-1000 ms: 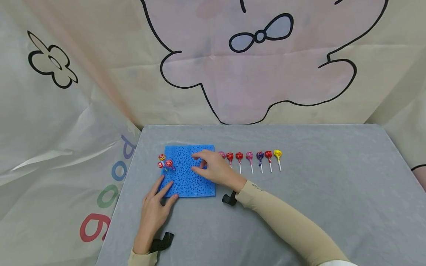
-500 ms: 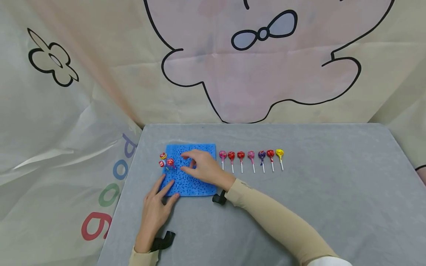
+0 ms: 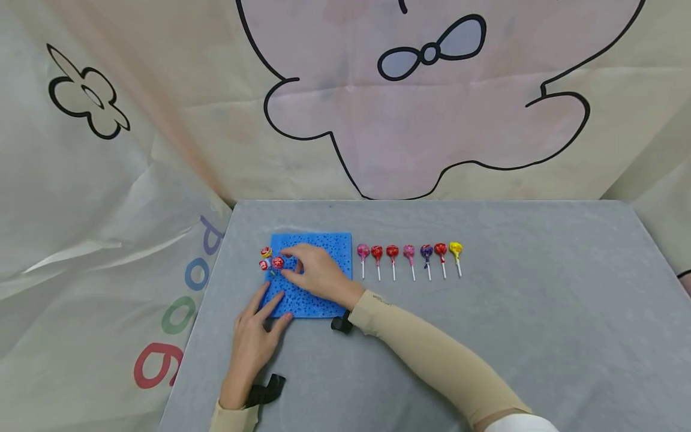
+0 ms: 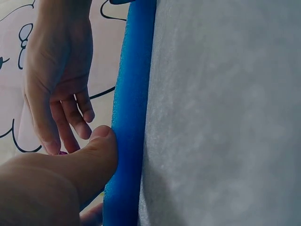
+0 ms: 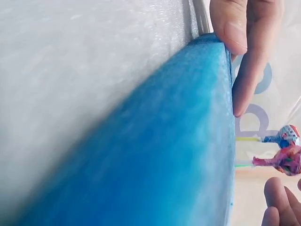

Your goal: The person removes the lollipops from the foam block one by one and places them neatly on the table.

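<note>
A blue foam block (image 3: 318, 303) pitted with dark spots lies on the table. Several wrapped lollipops (image 3: 278, 263) stand at its left side; in the right wrist view a pink lollipop (image 5: 284, 161) and a blue one (image 5: 286, 136) rise on sticks from the foam. My right hand (image 3: 318, 273) hovers over the block, thumb and index finger parted, tips just beside the nearest red-and-pink lollipop, holding nothing visible. My left hand (image 3: 254, 336) rests with spread fingers at the block's near left corner; its thumb (image 4: 101, 146) touches the foam's side in the left wrist view.
Right of the foam, several lollipops lie in a row, from a pink one (image 3: 363, 250) to a yellow one (image 3: 456, 248), sticks toward me. The grey table (image 3: 486, 336) meets a printed curtain (image 3: 302, 168) at its back edge.
My right hand has moved left across the foam, up to the standing lollipops, uncovering the pink end of the row. My left hand has stayed at the corner.
</note>
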The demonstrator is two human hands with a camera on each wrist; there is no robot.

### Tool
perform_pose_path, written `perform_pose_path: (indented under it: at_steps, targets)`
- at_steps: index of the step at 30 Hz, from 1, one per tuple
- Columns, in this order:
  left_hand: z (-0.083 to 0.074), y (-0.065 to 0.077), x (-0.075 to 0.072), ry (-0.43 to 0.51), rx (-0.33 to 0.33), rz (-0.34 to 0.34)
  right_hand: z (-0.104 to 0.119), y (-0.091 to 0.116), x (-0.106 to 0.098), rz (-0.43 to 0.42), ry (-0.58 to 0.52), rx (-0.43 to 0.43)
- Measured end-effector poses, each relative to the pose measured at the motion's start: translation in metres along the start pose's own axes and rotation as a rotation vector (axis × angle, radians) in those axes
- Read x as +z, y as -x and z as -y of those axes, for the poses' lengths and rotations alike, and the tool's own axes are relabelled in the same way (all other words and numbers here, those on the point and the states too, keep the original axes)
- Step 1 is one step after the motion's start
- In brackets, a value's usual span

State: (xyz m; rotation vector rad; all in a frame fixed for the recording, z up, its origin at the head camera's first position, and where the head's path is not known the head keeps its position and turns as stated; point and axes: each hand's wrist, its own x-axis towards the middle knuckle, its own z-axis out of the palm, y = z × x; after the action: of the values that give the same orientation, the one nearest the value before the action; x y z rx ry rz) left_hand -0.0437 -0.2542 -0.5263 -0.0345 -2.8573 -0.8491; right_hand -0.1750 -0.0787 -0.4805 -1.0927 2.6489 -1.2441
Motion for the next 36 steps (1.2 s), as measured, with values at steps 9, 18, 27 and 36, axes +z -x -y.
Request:
perform_pose_path:
  at_steps: [9,18,27,36]
  targets:
    - [0.002,0.000,0.001,0.003,0.007,-0.014,0.004,-0.008,0.009,-0.006,0.041,-0.026]
    - [0.001,-0.001,0.001,-0.002,0.000,-0.006,0.007,-0.010,0.011,-0.013,0.031,-0.024]
    - [0.000,0.000,0.001,0.002,0.009,-0.012,0.013,-0.014,0.001,-0.056,-0.011,-0.051]
    - [0.002,0.000,0.002,0.005,0.020,-0.023,0.015,-0.017,-0.017,-0.110,-0.076,-0.066]
